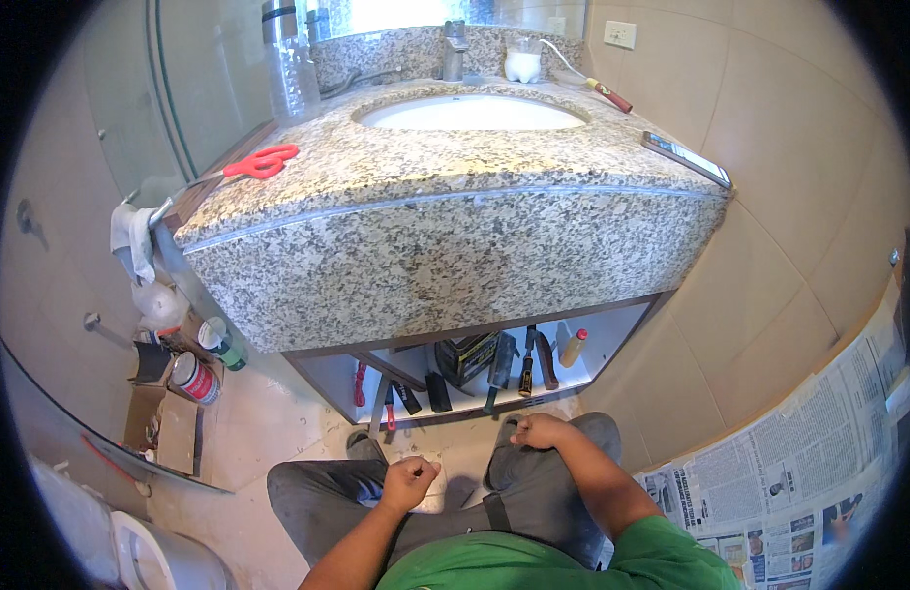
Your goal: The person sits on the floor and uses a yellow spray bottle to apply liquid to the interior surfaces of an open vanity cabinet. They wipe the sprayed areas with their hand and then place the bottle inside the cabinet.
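Above my left thigh, my left hand [411, 483] is closed with its fingers curled in; whatever it may hold is hidden. My right hand [542, 431] is closed too, at my right knee, and its fingertips are too small to show if anything is in them. Ahead of both hands is the vanity's open lower shelf [598, 359]. On it lie a trowel-like tool with a dark handle [499, 372], a black and orange handled tool [527, 374], a dark case [465, 360] and a small bottle with a red cap [573, 348].
The granite counter [425, 162] above carries red scissors [261, 162], a phone [686, 159], a cut plastic container with white contents [522, 64] and a red-handled tool [609, 95]. At left stand a cardboard box [165, 433] and a can [194, 379]. Newspaper [760, 472] covers the right side.
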